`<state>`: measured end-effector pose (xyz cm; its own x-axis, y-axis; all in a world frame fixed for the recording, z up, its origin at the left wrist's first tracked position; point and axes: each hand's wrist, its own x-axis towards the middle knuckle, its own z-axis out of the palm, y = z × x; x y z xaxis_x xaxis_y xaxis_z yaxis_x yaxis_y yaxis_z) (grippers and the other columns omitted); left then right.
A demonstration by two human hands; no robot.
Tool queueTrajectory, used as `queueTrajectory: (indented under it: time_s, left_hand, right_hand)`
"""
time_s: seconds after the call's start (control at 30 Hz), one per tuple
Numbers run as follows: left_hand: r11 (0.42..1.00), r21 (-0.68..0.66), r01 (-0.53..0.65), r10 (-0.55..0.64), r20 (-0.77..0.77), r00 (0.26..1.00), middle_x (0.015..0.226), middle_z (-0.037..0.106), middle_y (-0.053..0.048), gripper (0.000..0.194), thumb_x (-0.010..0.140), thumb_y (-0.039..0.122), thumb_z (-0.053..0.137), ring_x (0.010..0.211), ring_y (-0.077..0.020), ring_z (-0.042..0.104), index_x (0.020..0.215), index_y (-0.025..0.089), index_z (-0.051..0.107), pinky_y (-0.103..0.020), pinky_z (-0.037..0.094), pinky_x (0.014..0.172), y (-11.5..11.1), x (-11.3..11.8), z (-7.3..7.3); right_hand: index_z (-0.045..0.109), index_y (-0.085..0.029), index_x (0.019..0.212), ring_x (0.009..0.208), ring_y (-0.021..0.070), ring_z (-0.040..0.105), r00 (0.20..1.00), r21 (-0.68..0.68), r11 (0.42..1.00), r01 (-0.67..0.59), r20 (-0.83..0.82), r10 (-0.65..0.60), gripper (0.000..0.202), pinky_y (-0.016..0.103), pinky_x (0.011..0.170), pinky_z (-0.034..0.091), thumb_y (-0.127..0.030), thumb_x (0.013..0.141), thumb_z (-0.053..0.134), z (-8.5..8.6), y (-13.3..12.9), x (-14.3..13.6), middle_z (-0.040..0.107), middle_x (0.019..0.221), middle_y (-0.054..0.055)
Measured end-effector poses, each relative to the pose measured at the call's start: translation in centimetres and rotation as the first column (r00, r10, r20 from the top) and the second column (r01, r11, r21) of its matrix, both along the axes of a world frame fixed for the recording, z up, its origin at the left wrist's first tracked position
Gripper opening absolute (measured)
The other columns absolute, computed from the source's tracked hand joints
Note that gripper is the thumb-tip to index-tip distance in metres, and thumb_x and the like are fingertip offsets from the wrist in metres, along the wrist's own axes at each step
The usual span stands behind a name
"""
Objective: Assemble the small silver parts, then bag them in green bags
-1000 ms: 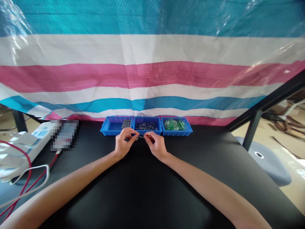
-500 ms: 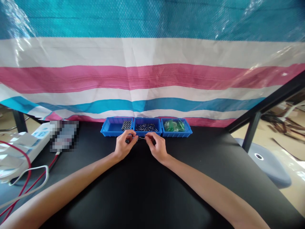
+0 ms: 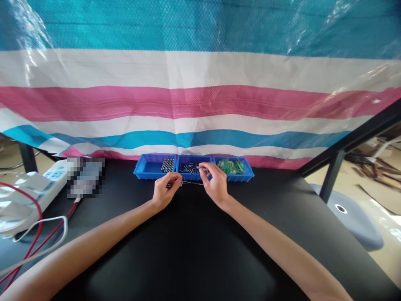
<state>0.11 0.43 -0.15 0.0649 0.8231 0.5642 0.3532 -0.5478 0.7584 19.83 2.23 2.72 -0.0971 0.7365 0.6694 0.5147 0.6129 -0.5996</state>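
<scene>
My left hand [image 3: 165, 191] is closed in a pinch in front of the blue bins. From its fingertips a thin silvery strand [image 3: 192, 182] runs right along the black table toward my right hand; its exact kind is too small to tell. My right hand [image 3: 215, 184] is closed too, thumb and forefinger together at the front of the middle blue bin [image 3: 194, 159]. A small metal piece shows at those fingertips, not clear enough to name. Slim metal pins or screws [image 3: 188, 168] lie in that bin, partly hidden by my right hand.
Short metal cylinders or nuts [image 3: 168, 165] sit in the left blue bin [image 3: 150, 173]; green plastic pieces [image 3: 231, 166] fill the right one. A white power strip [image 3: 54, 175], red cable [image 3: 69, 212] and blurred-out device [image 3: 86, 177] lie left. Striped sheeting [image 3: 200, 100] hangs behind; a grey stool [image 3: 354, 221] stands right.
My right hand has moved right and up, away from my left hand, to the middle bin. More of the silvery strand shows between the hands. My left hand has stayed nearly in place.
</scene>
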Motion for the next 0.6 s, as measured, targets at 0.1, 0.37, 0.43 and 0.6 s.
queueTrajectory:
  time_s: [0.1, 0.37, 0.43, 0.6]
  left_hand:
    - [1.0, 0.008, -0.009, 0.009, 0.021, 1.0, 0.079, 0.066, -0.003, 0.009, 0.088, 0.024, 0.058, 0.067, -0.0121, 0.065, 0.09, 0.016, 0.063, -0.023, 0.052, 0.065, 0.0, 0.0, -0.1]
    - [1.0, -0.031, 0.0, -0.002, -0.072, 0.997, 0.076, 0.065, -0.001, 0.012, 0.089, 0.027, 0.056, 0.057, -0.0089, 0.059, 0.093, 0.017, 0.061, -0.02, 0.046, 0.057, -0.1, -0.2, 0.8]
    - [0.997, -0.07, 0.028, -0.043, -0.221, 0.974, 0.07, 0.063, 0.001, 0.014, 0.088, 0.029, 0.056, 0.054, -0.0087, 0.056, 0.094, 0.017, 0.061, -0.019, 0.042, 0.054, 0.2, -0.3, 1.9]
    - [0.987, -0.147, -0.057, -0.083, -0.792, 0.605, 0.065, 0.064, 0.001, 0.015, 0.084, 0.033, 0.06, 0.058, -0.0153, 0.061, 0.093, 0.022, 0.065, -0.023, 0.04, 0.055, 0.8, -1.0, 4.8]
  right_hand:
    - [0.061, -0.02, 0.113, 0.08, 0.0162, 0.062, 0.994, 0.028, 0.997, 0.066, 0.08, -0.068, 0.024, 0.027, 0.067, 0.052, -0.019, 0.091, 0.051, 0.5, 0.4, 0.3, 0.062, 0.109, 0.009]
    - [0.066, -0.019, 0.092, 0.069, 0.0144, 0.061, 0.967, -0.076, 0.991, -0.107, 0.225, 0.121, 0.016, 0.024, 0.063, 0.048, -0.016, 0.09, 0.05, -1.9, -1.2, -1.2, 0.064, 0.083, 0.004]
    - [0.066, -0.018, 0.091, 0.067, 0.0143, 0.06, 0.971, -0.115, 0.987, -0.111, 0.197, 0.133, 0.015, 0.024, 0.063, 0.048, -0.015, 0.089, 0.051, -2.8, -1.3, -1.4, 0.064, 0.082, 0.004]
    - [0.065, -0.019, 0.088, 0.064, 0.0139, 0.057, 0.978, -0.176, 0.978, -0.11, 0.159, 0.139, 0.014, 0.024, 0.061, 0.046, -0.015, 0.087, 0.052, -3.5, -1.3, -1.3, 0.063, 0.078, 0.003]
